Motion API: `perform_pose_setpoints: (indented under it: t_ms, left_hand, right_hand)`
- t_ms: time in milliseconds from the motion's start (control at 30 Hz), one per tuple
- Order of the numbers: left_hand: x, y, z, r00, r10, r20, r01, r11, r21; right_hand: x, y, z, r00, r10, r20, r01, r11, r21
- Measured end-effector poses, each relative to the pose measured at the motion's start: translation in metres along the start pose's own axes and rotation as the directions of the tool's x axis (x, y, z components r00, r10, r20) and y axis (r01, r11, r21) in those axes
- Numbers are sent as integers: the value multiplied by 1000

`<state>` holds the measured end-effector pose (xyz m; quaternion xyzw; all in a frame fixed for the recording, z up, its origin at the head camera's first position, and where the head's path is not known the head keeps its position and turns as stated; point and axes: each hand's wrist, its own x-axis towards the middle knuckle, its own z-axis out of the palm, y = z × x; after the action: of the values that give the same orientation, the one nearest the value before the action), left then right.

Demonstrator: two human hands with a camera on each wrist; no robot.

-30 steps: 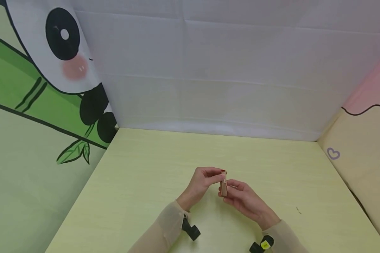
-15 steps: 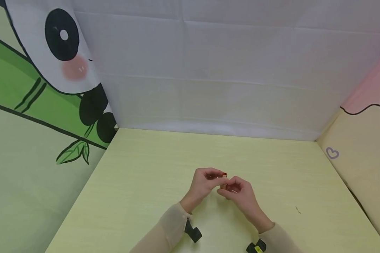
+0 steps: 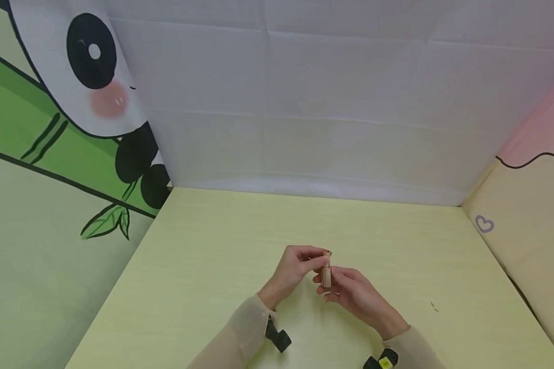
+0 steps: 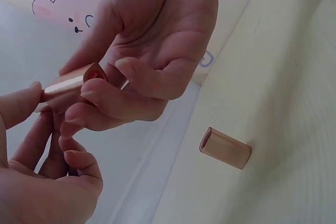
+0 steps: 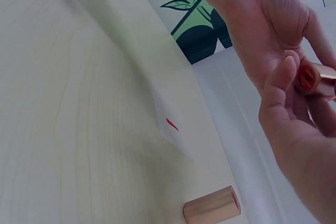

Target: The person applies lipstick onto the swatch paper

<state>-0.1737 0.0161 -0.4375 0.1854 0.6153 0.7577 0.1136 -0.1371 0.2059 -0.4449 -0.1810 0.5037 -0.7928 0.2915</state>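
A rose-gold lipstick tube (image 3: pixel 326 277) is held between both hands, above the table. My left hand (image 3: pixel 293 266) pinches its narrower end with thumb and fingertips. The other end is gripped between the thumb and fingers of my right hand (image 3: pixel 357 294). Red shows inside the end nearest the right palm, seen on the lipstick tube (image 5: pixel 308 78) in the right wrist view. A loose rose-gold lipstick cap (image 4: pixel 227 149) lies on its side on the table below, in both wrist views. I cannot make out that cap in the head view.
The pale yellow table (image 3: pixel 212 236) meets a white cloth wall (image 3: pixel 314 113) at the back and printed panels at the sides. Near the cap lies a white slip of paper (image 5: pixel 172 142) bearing a red mark. A small dark fleck (image 3: pixel 435 306) is on the table's right.
Half a second ago my right fingers covered most of the tube. Since then the right hand has turned back and dropped slightly, exposing the tube. The left hand keeps its pinch, nearly in place.
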Motion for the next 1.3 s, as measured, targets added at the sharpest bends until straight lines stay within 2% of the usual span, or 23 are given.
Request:
perform_pose_setpoints:
  t_ms: [100,300,533,767,1300]
  left_hand:
    - [0,1,0,1000,-1,1,1,1000,-6]
    - [0,2,0,999,26,20,-25,999,-22]
    - [2,-1,0,998,52,25,-51,998,-34]
    - [2,-5,0,1000,15,8,-15,999,-46]
    - [11,-19,7,997,-69,16,70,996,-52]
  right_hand:
    - [0,1,-1,1000,-19,-12,19,1000,6]
    - [2,3,-2,994,-73,-83,65,993,-94]
    - [3,5,-2,986,-82,-147,59,986,-154]
    - [1,6,-2,973,-69,-220,30,984,-176]
    - [-15,1,-18,949,-71,-306,41,994,-103]
